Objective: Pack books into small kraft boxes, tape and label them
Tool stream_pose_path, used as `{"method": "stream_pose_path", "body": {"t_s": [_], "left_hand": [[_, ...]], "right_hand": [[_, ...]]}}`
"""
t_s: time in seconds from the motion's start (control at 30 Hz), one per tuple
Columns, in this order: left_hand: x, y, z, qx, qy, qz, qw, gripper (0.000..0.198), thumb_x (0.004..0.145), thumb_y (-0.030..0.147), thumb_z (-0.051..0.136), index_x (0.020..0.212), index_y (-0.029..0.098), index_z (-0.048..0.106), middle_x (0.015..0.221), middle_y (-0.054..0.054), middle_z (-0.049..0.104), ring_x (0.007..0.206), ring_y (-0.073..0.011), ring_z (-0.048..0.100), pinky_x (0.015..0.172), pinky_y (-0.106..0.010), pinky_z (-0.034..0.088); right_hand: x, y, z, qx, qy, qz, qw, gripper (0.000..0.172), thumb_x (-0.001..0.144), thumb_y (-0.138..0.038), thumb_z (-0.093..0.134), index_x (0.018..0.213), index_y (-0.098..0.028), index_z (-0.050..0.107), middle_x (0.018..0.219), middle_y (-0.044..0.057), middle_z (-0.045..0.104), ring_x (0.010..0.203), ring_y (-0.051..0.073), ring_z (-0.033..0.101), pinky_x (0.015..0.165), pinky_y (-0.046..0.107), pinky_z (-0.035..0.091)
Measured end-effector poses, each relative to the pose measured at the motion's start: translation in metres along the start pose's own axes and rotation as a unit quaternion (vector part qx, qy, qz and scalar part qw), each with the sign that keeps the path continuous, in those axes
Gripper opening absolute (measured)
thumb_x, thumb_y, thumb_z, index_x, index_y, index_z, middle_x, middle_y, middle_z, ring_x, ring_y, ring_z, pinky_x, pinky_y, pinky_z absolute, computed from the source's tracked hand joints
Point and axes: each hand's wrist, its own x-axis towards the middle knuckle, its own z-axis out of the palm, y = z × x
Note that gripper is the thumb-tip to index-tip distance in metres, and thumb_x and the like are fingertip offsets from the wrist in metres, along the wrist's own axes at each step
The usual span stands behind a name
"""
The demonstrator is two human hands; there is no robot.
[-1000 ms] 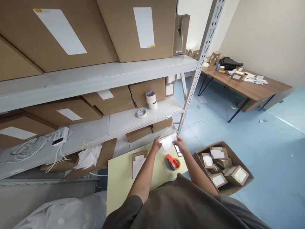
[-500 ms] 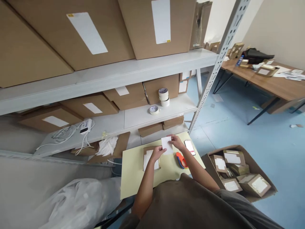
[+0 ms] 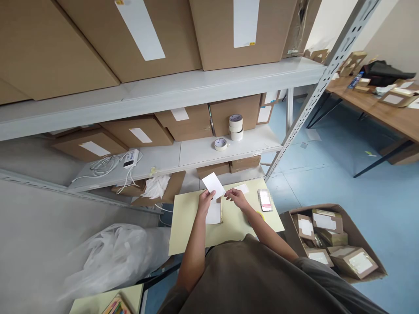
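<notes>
My left hand (image 3: 205,202) pinches a white paper label (image 3: 212,184) between thumb and fingers, tilted above the small table (image 3: 183,226). At the label's lower right corner, my right hand (image 3: 237,199) has its fingertips closed on the edge. Below the left hand lies a small cardboard box with white paper on top (image 3: 213,213), partly covered by the label and the hand. Another white slip (image 3: 241,188) rests on the table behind my right hand. A phone (image 3: 265,200) sits farther right. Mostly hidden by my right forearm is an object with a yellow edge (image 3: 261,215).
Grey shelving (image 3: 196,150) stands ahead with cartons, tape rolls (image 3: 236,127) and a white power strip (image 3: 131,158). On the right floor is an open carton (image 3: 337,208) of small boxes. A plastic bag (image 3: 121,253) bulges at left; a brown desk (image 3: 369,107) stands far right.
The label has shifted left and turned to a tilt. My right hand has moved down to its lower right corner. A white slip now shows on the table; my forearm covers the orange object.
</notes>
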Motion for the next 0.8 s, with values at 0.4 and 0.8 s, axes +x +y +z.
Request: {"method": "stream_pose_path", "body": {"t_s": [0.4, 0.8], "left_hand": [[0.007, 0.004, 0.03, -0.021, -0.052, -0.006, 0.998, 0.071, 0.072, 0.067, 0.081, 0.116, 0.011, 0.076, 0.121, -0.017, 0.078, 0.109, -0.0309, 0.072, 0.094, -0.04, 0.056], [-0.026, 0.039, 0.049, 0.147, -0.113, 0.103, 0.977, 0.037, 0.086, 0.052, 0.074, 0.101, 0.02, 0.084, 0.104, -0.011, 0.081, 0.097, -0.028, 0.074, 0.09, -0.039, 0.058]], "right_hand": [[-0.016, -0.013, -0.019, 0.025, 0.04, -0.029, 0.998, 0.03, 0.085, -0.053, 0.07, 0.084, -0.023, 0.07, 0.089, 0.004, 0.078, 0.077, 0.018, 0.069, 0.073, 0.03, 0.05], [-0.026, -0.036, -0.015, 0.013, -0.009, -0.098, 0.995, 0.037, 0.091, -0.062, 0.069, 0.089, -0.025, 0.069, 0.081, 0.003, 0.072, 0.078, 0.02, 0.066, 0.077, 0.034, 0.052]]}}
